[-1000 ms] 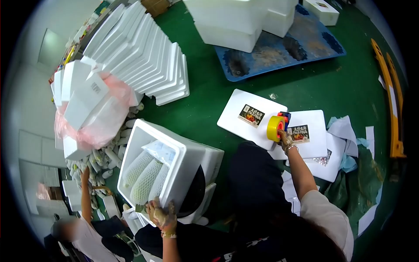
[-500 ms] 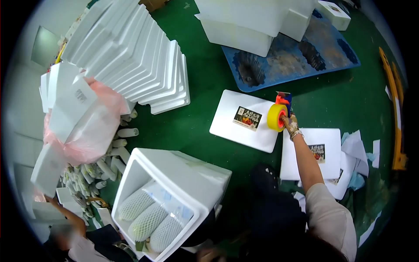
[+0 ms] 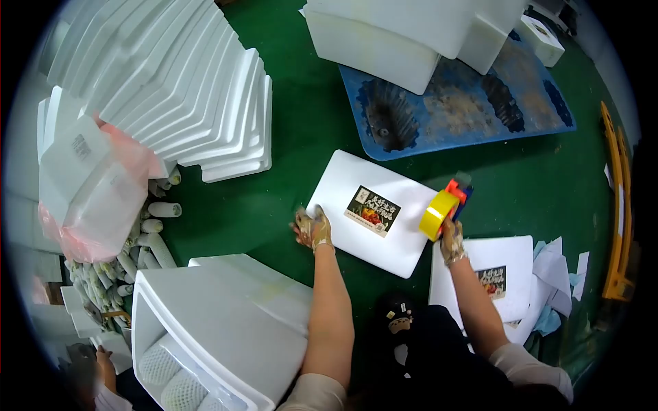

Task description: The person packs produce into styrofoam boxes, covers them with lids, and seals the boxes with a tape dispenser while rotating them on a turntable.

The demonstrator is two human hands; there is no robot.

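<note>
A: R hand (image 3: 451,243) status?
B: Clamped on tape dispenser (image 3: 454,190) w/ yellow roll (image 3: 437,216) – near R edge of white foam lid (image 3: 384,186).
A: L hand (image 3: 312,227)?
B: At lid's L edge – can't tell if gripping.
A: Lid pos.?
B: Label (image 3: 372,211) up on green flr (image 3: 295,137), btwn open foam box (image 3: 219,294) & blue pallet (image 3: 452,103).

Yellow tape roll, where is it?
The yellow tape roll is right of centre in the head view, in the right hand, by the upper labelled lid.

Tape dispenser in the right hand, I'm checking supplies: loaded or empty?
Loaded: a yellow roll sits on the tape dispenser in the right hand.
</note>
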